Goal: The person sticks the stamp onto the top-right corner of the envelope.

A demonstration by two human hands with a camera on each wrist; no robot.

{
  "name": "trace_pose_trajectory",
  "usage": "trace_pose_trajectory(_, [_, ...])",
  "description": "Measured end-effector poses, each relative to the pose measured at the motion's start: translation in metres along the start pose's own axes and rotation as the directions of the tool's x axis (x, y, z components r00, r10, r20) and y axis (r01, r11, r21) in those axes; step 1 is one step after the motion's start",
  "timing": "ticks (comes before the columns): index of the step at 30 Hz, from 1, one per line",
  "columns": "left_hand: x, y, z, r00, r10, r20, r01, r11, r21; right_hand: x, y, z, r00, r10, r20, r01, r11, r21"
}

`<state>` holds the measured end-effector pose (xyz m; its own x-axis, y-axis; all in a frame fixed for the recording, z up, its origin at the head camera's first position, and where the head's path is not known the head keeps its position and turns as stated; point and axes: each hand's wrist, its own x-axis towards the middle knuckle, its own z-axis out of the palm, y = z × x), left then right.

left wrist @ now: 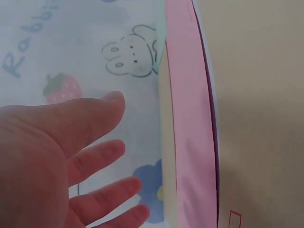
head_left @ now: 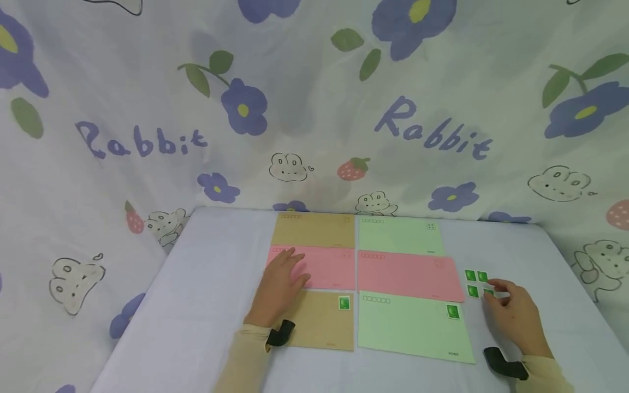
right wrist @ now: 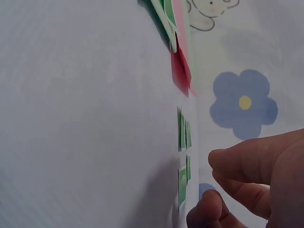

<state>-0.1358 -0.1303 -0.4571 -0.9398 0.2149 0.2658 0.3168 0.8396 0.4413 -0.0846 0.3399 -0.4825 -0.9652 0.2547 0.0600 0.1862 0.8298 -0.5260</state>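
Beside the right hand (head_left: 517,316), small green white-bordered stamps (head_left: 473,291)

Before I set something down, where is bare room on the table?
The widest bare patch of table lies left of the six envelopes and the left hand. Another lies between the right hand and the table's right edge. Crowded: among the envelopes and around the stamps.

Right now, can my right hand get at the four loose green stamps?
Probably yes: your right hand is close beside the green stamps, and nothing appears to lie between.
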Motion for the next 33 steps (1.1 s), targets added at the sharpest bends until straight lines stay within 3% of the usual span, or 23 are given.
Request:
trace_pose_trajectory(4, [0.001,-0.006,0.0,1.0,0.003,-0.01,-0.003,1.0,-0.002,0.003,0.004,0.0,1.0,0.018,0.017,-0.018,1.0,0.0])
trace_pose_trajectory(11, [-0.002,-0.016,0.004,1.0,-0.016,-0.008,0.016,1.0,-0.012,0.005,0.01,0.005,0.988,0.133,0.079,-0.131,0.991,-0.027])
trace_pose_trajectory(18, [0.003,-0.023,0.006,0.998,-0.035,-0.044,0.034,0.999,-0.035,0.009,0.011,0.0,0.989,0.102,0.103,-0.099,0.994,-0.039])
trace_pose_trajectory(24, [0.003,-0.028,0.01,0.997,-0.077,-0.019,0.077,0.997,-0.028,0.009,0.014,-0.005,0.972,0.158,0.171,-0.16,0.987,-0.004])
trace_pose_trajectory(33, [0.003,-0.033,0.009,0.989,-0.14,0.053,0.141,0.99,-0.017,0.01,0.015,-0.003,0.976,0.147,0.159,-0.145,0.989,-0.022])
